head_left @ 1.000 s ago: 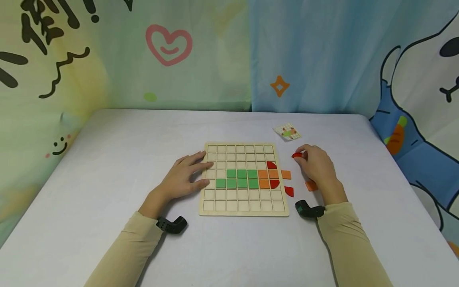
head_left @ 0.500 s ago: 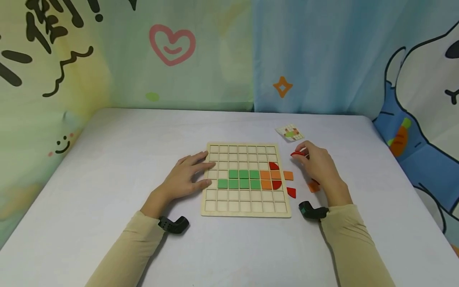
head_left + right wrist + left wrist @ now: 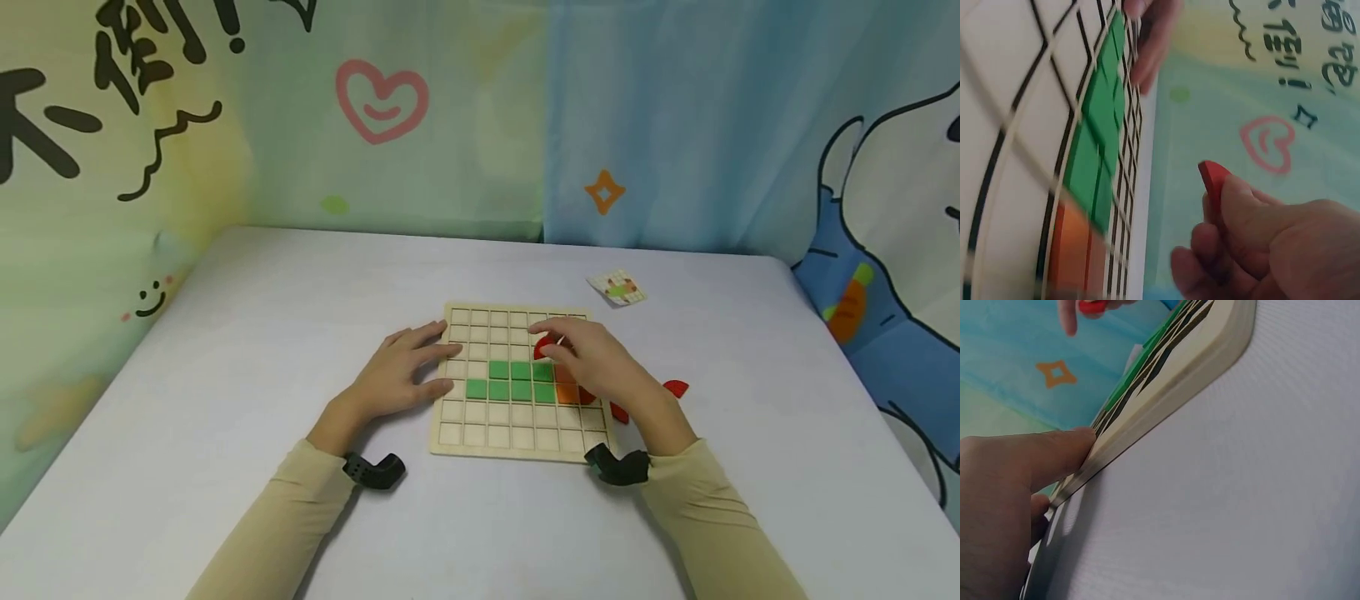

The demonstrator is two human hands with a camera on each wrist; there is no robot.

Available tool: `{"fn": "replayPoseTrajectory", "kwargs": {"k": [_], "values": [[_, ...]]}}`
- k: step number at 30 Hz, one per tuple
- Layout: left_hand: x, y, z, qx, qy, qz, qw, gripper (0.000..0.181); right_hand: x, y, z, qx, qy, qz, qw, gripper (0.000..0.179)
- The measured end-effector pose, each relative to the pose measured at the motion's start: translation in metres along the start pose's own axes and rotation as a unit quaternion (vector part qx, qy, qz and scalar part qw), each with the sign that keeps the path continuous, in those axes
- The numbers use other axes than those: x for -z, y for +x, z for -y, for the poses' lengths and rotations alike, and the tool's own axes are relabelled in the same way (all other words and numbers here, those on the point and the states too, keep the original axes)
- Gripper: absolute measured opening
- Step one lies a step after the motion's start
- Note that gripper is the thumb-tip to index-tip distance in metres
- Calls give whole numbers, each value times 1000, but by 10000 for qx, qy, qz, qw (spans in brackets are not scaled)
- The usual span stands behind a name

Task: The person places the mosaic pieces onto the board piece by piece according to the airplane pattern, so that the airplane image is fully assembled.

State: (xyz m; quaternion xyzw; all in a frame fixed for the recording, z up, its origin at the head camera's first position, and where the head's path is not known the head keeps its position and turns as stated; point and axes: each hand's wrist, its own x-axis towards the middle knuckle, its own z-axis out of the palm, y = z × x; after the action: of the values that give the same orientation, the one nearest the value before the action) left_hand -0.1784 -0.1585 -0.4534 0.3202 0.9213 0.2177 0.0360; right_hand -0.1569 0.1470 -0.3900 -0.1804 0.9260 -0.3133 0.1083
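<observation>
A wooden grid board (image 3: 495,437) lies on the table with green square tiles (image 3: 521,391) and orange square tiles (image 3: 567,393) in its cells. Over its right half, my right hand (image 3: 603,360) pinches a red quarter-round tile (image 3: 1213,181) between thumb and fingers, held above the board in the right wrist view. My left hand (image 3: 401,375) rests on the board's left edge, fingers spread; its thumb (image 3: 1066,453) touches the rim in the left wrist view. A red tile (image 3: 587,397) on the board is partly covered by my right hand.
Right of the board lie a loose red tile (image 3: 619,413) and, beyond my right wrist, another red tile (image 3: 677,388). A small pattern card (image 3: 618,289) lies behind the board's right side. Printed curtains (image 3: 480,125) hang behind the table (image 3: 337,275).
My right hand has moved left from beside the board to over it, carrying the red tile. The left hand stays at the board's edge. The head view has shifted slightly.
</observation>
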Motion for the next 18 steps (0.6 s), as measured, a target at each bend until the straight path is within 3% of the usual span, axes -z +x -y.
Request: {"fn": "replayPoseTrajectory", "kwargs": {"k": [8,18], "values": [[-2,2,2,-111,-15,-31,9999,56,-21,19,14,190,-118,162,9996,22],[0,1,3,-144,-23,-99,9998,55,-40,39,30,23,-984,66,9951,22]]}}
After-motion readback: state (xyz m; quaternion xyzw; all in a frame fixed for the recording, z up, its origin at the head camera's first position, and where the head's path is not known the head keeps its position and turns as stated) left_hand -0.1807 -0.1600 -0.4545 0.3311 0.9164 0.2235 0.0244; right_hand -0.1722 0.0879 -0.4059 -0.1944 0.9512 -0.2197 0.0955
